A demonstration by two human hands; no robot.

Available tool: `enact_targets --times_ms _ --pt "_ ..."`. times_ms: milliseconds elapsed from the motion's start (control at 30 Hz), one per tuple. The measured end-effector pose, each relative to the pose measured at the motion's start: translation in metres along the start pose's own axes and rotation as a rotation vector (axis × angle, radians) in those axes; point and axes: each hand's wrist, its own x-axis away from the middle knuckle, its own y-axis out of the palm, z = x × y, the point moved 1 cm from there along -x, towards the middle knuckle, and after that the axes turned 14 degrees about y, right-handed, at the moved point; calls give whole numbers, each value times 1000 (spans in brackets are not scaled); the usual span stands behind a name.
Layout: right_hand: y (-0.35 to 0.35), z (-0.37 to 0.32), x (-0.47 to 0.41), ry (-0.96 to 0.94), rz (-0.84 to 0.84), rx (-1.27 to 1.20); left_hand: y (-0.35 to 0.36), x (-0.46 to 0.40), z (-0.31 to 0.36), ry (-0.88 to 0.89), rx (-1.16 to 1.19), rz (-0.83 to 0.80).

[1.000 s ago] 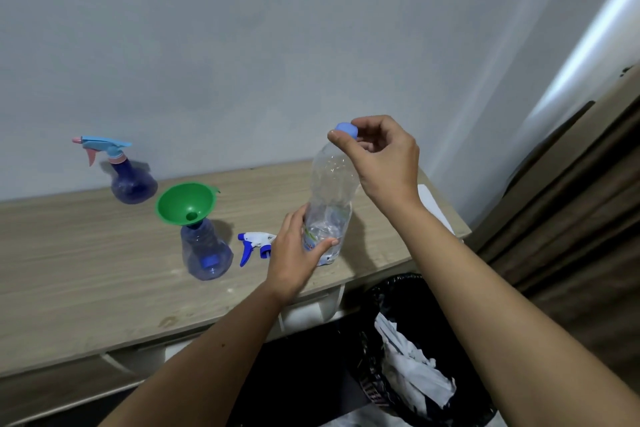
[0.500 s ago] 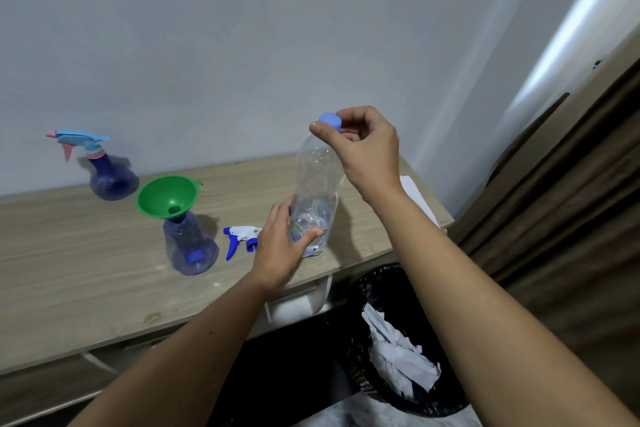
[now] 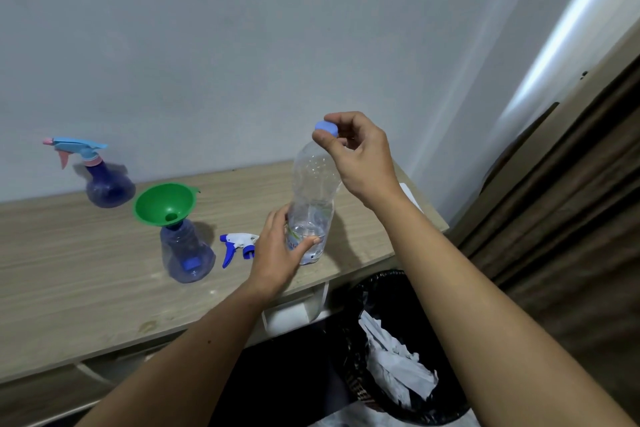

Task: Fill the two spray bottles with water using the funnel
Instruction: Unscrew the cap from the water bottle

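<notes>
A: While the left hand [image 3: 277,255] grips the water bottle [image 3: 311,204] near the bench's [image 3: 86,288] front edge, right hand [image 3: 360,156]?

B: Pinching its cap [image 3: 325,128]. Funnel [image 3: 165,203] sits in the open spray bottle [image 3: 187,253], mid-bench; second spray bottle [image 3: 104,177] at back edge.

Single head-worn wide-angle view, looking forward and down across desk [image 3: 86,288] toward wall [image 3: 242,45], hands near.
</notes>
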Motion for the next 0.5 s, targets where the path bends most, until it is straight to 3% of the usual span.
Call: enact_targets --times_ms 167,333,500 --pt "-5 -4 -2 -29 -155 84 -3 2 -1 -5 10 10" --pt "-3 -5 0 18 -36 -47 -3 2 2 2 4 11" --pt "-9 -4 1 -33 -111 -68 -4 3 1 -13 4 6"
